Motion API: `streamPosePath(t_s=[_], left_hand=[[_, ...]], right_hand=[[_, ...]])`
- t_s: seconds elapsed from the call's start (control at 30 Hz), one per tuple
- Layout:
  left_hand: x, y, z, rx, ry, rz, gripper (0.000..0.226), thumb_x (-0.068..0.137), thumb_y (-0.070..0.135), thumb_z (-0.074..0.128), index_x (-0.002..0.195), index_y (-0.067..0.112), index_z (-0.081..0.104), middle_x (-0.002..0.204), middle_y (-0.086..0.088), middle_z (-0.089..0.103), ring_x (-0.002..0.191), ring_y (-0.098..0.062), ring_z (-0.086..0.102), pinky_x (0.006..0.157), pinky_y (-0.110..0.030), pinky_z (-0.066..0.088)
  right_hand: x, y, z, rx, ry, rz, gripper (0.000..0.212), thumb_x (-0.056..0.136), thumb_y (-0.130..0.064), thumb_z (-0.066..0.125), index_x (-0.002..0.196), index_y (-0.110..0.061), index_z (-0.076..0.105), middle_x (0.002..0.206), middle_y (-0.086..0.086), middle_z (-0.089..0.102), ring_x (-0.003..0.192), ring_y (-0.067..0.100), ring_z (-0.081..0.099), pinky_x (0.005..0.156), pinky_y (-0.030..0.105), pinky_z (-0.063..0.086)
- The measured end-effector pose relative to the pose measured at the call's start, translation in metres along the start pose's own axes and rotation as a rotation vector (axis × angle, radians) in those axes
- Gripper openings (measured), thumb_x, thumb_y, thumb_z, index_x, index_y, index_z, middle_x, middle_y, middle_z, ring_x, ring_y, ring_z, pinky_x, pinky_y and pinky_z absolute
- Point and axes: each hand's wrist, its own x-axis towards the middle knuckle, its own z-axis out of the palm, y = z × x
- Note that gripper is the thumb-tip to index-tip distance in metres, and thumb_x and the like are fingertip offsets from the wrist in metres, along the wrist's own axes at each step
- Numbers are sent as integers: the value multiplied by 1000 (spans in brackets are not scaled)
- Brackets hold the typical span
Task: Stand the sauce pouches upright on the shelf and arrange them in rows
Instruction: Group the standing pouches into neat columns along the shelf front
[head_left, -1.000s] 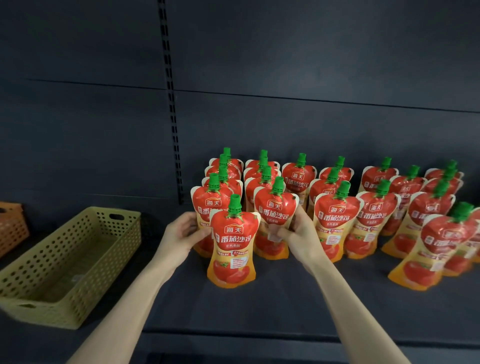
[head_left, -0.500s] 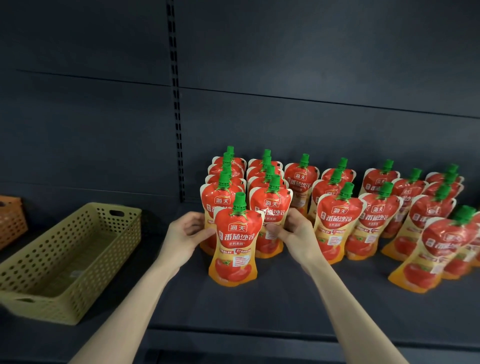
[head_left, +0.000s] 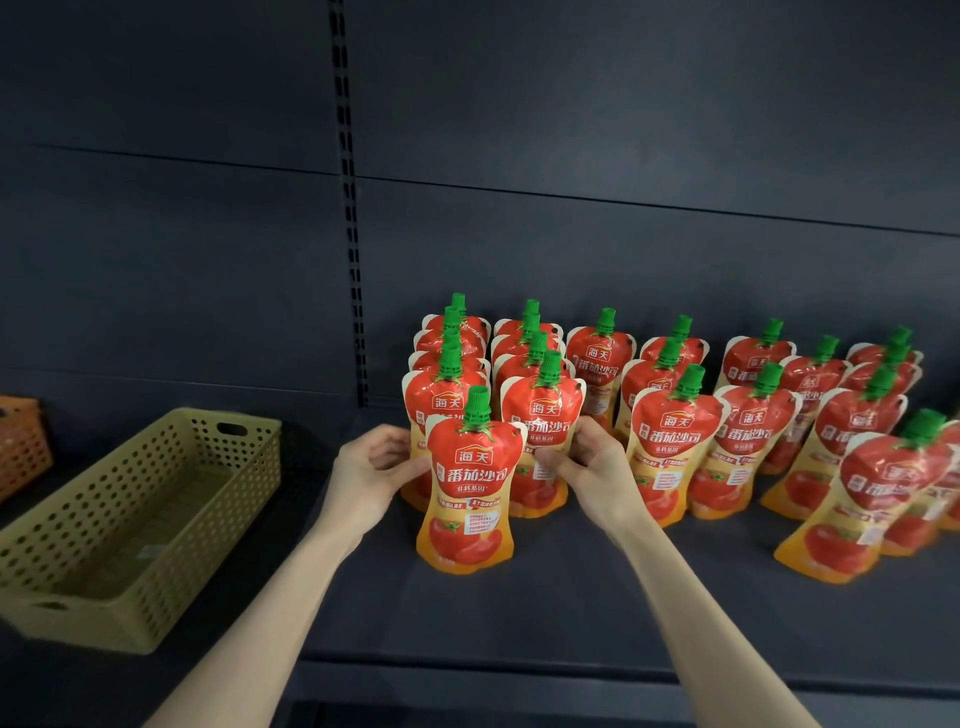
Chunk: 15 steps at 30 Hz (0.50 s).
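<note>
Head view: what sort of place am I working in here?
Most likely a shop aisle, or a mock-up of one: a dark shelf with a slotted upright in the back panel, rows of identical tomato sauce pouches facing out, and a perforated green basket beside them.

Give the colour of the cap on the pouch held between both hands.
Green; the cap on the held pouch shows best in the head view.

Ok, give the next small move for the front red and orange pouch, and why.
Probably ease the red and orange green-capped sauce pouch back and slightly left, then release: left hand and right hand hold its sides; it stands right of the leftmost column.
</note>
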Motion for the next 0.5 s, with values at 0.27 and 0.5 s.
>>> streamPosePath(t_s=[0.27,0.5], left_hand=[[0,0,1,-24,-35,-7,19,74,16,75,91,16,66,87,5,71,83,-4,67,74,-21,52],[-3,4,1,-23,-35,2,18,75,13,75,90,16,65,88,6,70,81,-2,66,74,-19,49]], right_hand=[[0,-2,0,-22,5,10,25,86,-10,65,109,-14,55,108,0,66,103,14,62,92,38,52],[-3,-7,3,-37,43,26,27,84,-11,67,107,-14,52,107,1,66,102,16,62,90,36,52]])
